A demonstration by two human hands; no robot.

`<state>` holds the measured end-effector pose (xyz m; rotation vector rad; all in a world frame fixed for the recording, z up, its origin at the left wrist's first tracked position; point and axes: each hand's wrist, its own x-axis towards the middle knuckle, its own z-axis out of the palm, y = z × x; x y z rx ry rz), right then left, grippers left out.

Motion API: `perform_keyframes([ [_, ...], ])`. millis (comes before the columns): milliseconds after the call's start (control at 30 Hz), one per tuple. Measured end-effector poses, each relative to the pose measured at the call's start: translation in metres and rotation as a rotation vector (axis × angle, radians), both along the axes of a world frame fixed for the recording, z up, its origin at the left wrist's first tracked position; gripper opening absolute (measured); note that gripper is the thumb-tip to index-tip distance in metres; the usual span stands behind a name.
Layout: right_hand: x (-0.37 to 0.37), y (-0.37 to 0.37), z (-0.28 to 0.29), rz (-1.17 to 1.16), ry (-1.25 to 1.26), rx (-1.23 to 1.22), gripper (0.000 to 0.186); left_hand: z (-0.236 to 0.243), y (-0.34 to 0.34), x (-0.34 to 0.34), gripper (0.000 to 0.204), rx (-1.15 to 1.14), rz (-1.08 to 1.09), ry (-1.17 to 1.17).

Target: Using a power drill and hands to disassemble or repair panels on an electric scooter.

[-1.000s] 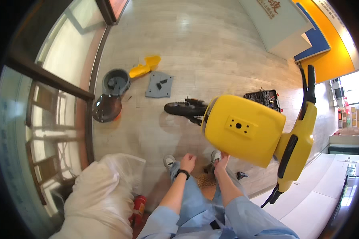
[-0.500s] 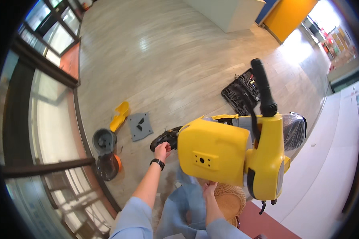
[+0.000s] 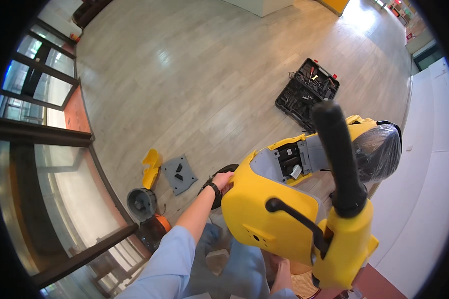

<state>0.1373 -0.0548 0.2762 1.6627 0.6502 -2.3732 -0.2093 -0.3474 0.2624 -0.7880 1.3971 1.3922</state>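
A yellow scooter (image 3: 269, 219) with a black handlebar grip (image 3: 334, 154) and brake lever (image 3: 294, 219) stands tilted in front of me. My left hand (image 3: 223, 180) is closed on the far left edge of its yellow front panel, beside the black front wheel (image 3: 217, 199). Under the panel's near edge is my right hand (image 3: 281, 269), its fingers mostly hidden by the panel. Behind the panel, the grey inner body (image 3: 314, 152) lies open with black parts inside. Clear plastic wrap covers the dark seat (image 3: 379, 152).
An open black tool case (image 3: 308, 92) lies on the wooden floor beyond the scooter. To the left are a yellow curved part (image 3: 151, 167), a grey plate (image 3: 178, 174) and a round grey container (image 3: 141, 203). A woven stool (image 3: 304, 281) stands near my right hand.
My left hand has moved from beside the front wheel onto the panel's edge. The handlebar has come nearer, and more of the scooter's open inner body shows. My view has shifted.
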Motion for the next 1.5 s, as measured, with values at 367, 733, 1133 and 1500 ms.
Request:
perform_keyframes([
  [367,-0.006,-0.011,-0.001,-0.099,-0.122,0.171,0.03,-0.087,0.064,-0.07,0.072,0.237,-0.278,-0.147],
  [733,-0.021,-0.019,-0.009,-0.161,-0.144,0.265,0.033,-0.034,0.047,-0.089,0.059,-0.024,-0.464,-0.096],
  [1133,-0.021,-0.018,-0.012,-0.168,-0.074,0.303,0.037,0.022,0.062,-0.06,0.052,-0.243,-0.721,1.205],
  [1500,-0.016,-0.007,-0.008,-0.161,-0.006,0.342,0.04,0.113,0.088,-0.08,0.023,0.245,-0.772,0.749],
])
